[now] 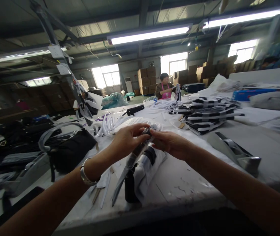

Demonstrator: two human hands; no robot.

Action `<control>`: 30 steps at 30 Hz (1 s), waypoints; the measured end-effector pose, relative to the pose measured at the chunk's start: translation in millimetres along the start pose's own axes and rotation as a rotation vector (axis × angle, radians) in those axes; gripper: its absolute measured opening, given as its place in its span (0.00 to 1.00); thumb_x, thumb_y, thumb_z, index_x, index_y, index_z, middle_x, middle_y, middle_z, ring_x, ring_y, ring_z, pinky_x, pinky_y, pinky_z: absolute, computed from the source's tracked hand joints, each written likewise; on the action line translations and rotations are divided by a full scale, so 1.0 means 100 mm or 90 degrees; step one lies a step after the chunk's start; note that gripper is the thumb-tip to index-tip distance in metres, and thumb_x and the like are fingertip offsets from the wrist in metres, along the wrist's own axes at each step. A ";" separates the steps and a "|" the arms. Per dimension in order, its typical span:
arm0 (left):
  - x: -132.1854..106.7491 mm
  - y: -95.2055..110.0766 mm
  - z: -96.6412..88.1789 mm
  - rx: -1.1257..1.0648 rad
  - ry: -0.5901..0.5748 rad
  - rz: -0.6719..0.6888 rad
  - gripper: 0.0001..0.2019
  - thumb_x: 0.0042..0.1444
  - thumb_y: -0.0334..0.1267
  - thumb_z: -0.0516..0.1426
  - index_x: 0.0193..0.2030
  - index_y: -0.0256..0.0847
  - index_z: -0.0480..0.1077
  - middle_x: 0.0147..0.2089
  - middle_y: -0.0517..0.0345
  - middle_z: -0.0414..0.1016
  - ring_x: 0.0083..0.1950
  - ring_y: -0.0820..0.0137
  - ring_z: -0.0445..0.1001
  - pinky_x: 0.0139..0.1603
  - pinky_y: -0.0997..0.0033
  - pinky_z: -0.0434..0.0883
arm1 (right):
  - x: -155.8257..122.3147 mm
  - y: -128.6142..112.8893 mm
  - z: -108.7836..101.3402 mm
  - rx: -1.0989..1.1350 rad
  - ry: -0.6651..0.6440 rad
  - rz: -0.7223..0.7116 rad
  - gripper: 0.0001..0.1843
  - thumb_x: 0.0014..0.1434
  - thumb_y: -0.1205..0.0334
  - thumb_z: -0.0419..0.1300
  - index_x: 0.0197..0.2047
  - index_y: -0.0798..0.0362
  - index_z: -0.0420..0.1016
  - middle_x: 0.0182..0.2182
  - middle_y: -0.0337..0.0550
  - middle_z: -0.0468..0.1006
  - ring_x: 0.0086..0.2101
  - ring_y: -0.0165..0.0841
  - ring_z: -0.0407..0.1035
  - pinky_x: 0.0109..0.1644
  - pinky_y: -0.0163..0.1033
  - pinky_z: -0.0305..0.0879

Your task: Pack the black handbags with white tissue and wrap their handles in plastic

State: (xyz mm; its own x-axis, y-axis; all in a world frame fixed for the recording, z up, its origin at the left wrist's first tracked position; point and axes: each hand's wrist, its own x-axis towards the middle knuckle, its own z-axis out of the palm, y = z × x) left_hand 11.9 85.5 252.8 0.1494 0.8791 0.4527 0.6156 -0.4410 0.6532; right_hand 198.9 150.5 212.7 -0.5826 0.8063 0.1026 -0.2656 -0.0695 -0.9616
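Observation:
My left hand (130, 139) and my right hand (170, 143) meet above the work table, both with fingers closed. Pinched between them is a small grey, shiny piece (146, 130), perhaps metal fittings; its exact kind is unclear. A plastic-wrapped strap (136, 152) runs down from the fingers, and clear film shows around the fingertips. Below lies a black and white bundle (137, 183), partly in white wrapping, its upper part close under my hands. Which fingers press on the strap itself is partly hidden.
On the white table (174, 209), a black bag (72, 150) stands left and a grey tape-dispenser-like holder (238, 154) right. Black-and-white straps (206, 113) are piled beyond. A co-worker in a pink apron (165, 90) works across the table. A post (68, 72) rises left.

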 end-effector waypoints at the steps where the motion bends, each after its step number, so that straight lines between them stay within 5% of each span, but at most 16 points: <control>1: 0.00 0.00 0.00 0.005 0.012 0.010 0.17 0.57 0.44 0.63 0.53 0.44 0.78 0.50 0.56 0.81 0.52 0.59 0.78 0.54 0.65 0.73 | 0.00 0.00 0.01 0.015 -0.012 0.051 0.18 0.51 0.49 0.73 0.39 0.54 0.83 0.39 0.45 0.83 0.36 0.33 0.74 0.38 0.34 0.71; 5: -0.02 -0.02 0.02 0.033 0.065 0.024 0.16 0.53 0.46 0.67 0.48 0.46 0.80 0.55 0.54 0.76 0.57 0.60 0.73 0.55 0.66 0.72 | 0.03 0.05 -0.01 0.034 -0.004 0.096 0.17 0.54 0.47 0.70 0.44 0.47 0.83 0.43 0.41 0.83 0.42 0.33 0.75 0.40 0.32 0.70; 7: -0.02 -0.05 0.04 -0.008 0.106 0.012 0.23 0.52 0.47 0.68 0.55 0.47 0.76 0.60 0.49 0.71 0.61 0.57 0.70 0.53 0.63 0.73 | 0.07 0.08 -0.04 0.022 0.022 0.081 0.17 0.52 0.47 0.71 0.43 0.44 0.83 0.45 0.40 0.83 0.43 0.35 0.75 0.39 0.34 0.70; 10: -0.03 -0.09 0.08 -0.134 0.146 -0.079 0.50 0.42 0.48 0.73 0.71 0.50 0.58 0.70 0.41 0.60 0.68 0.49 0.61 0.58 0.55 0.70 | 0.09 0.07 -0.06 -0.021 0.045 0.077 0.18 0.51 0.45 0.71 0.43 0.43 0.84 0.45 0.41 0.83 0.44 0.40 0.75 0.37 0.36 0.70; 14: -0.03 -0.09 0.14 -0.360 0.088 -0.225 0.65 0.42 0.45 0.74 0.77 0.46 0.34 0.54 0.40 0.76 0.56 0.53 0.74 0.54 0.54 0.70 | 0.06 0.00 -0.04 -0.034 0.020 0.082 0.18 0.52 0.46 0.71 0.41 0.48 0.84 0.42 0.43 0.84 0.41 0.39 0.76 0.37 0.37 0.71; 17: -0.01 -0.09 0.20 -0.399 0.104 -0.188 0.53 0.43 0.42 0.73 0.72 0.42 0.52 0.41 0.52 0.79 0.43 0.62 0.78 0.48 0.62 0.71 | 0.04 -0.04 -0.02 -0.005 -0.005 0.067 0.15 0.52 0.49 0.71 0.39 0.50 0.84 0.39 0.44 0.84 0.38 0.37 0.76 0.40 0.38 0.73; 20: 0.00 -0.09 0.24 -0.382 0.085 -0.163 0.26 0.44 0.43 0.72 0.50 0.37 0.74 0.38 0.54 0.79 0.39 0.66 0.77 0.42 0.67 0.71 | 0.03 -0.03 -0.03 0.042 0.011 0.058 0.13 0.56 0.51 0.70 0.39 0.50 0.83 0.39 0.43 0.83 0.36 0.34 0.75 0.41 0.37 0.74; 22: -0.01 -0.10 0.25 -0.365 0.082 -0.157 0.18 0.47 0.45 0.71 0.40 0.37 0.76 0.38 0.54 0.79 0.39 0.67 0.76 0.40 0.69 0.71 | 0.00 0.00 -0.05 0.114 0.036 0.052 0.12 0.58 0.50 0.66 0.39 0.49 0.83 0.40 0.42 0.83 0.37 0.35 0.76 0.44 0.39 0.75; 30: -0.04 -0.06 0.25 -0.298 0.136 -0.117 0.16 0.48 0.47 0.69 0.35 0.37 0.75 0.33 0.58 0.76 0.36 0.69 0.74 0.38 0.71 0.69 | -0.17 0.27 0.10 0.202 0.023 -0.084 0.15 0.52 0.58 0.71 0.44 0.48 0.83 0.50 0.41 0.81 0.55 0.37 0.71 0.62 0.40 0.66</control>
State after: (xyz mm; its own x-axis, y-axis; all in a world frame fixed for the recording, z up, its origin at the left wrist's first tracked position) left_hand 27.2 89.4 232.1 -0.1182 0.9144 0.3872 0.1997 -0.3601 0.9113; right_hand 193.7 129.5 187.9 -0.5016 0.8400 0.2069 -0.5656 -0.1374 -0.8132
